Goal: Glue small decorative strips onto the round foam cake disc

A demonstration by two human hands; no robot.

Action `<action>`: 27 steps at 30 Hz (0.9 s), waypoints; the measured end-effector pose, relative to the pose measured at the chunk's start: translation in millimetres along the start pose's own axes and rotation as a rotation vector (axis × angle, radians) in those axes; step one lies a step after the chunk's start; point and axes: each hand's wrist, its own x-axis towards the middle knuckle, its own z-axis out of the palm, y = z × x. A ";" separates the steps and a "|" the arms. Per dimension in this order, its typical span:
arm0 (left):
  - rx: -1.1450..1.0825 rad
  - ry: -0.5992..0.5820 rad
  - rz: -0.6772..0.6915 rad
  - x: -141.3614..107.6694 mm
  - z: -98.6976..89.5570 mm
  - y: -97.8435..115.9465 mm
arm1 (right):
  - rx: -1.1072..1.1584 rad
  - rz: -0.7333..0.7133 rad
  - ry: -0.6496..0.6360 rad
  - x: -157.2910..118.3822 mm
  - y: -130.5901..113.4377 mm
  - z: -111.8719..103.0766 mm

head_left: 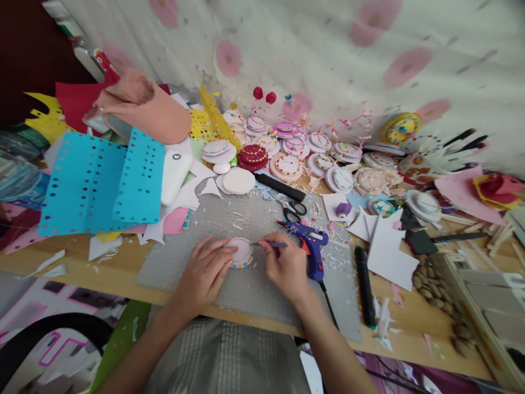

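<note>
A small round white paper disc (239,253) with coloured dots around its rim lies on the grey cutting mat (176,268). My left hand (209,268) holds its left side, fingers over the edge. Pinched in my right hand (287,265) is a slim purple pen-like tool (279,244), its thin tip at the disc's right rim. The tool's exact kind cannot be made out. Just right of that hand lies a blue hot glue gun (314,246), its nozzle pointing left. Black-handled scissors (296,210) rest above the glue gun, near a black stick-like object (281,186).
Several decorated small paper hats (289,166) crowd the back. Blue dotted foam sheets (90,183), a white rounded device (176,175) and a peach-coloured cap (151,106) fill the left. On the right are a black marker (364,287), white paper (394,249) and a beige machine (484,306).
</note>
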 end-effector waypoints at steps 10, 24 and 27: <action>-0.002 0.001 0.000 0.1 0.0 -0.3 | 0.004 0.013 0.015 -0.2 -0.2 0.7; 0.026 0.001 0.009 0.1 0.9 0.0 | 0.026 0.028 0.035 0.1 0.1 -1.1; 0.026 0.004 0.004 0.1 0.7 0.0 | 0.031 0.040 0.029 -0.7 0.4 -0.7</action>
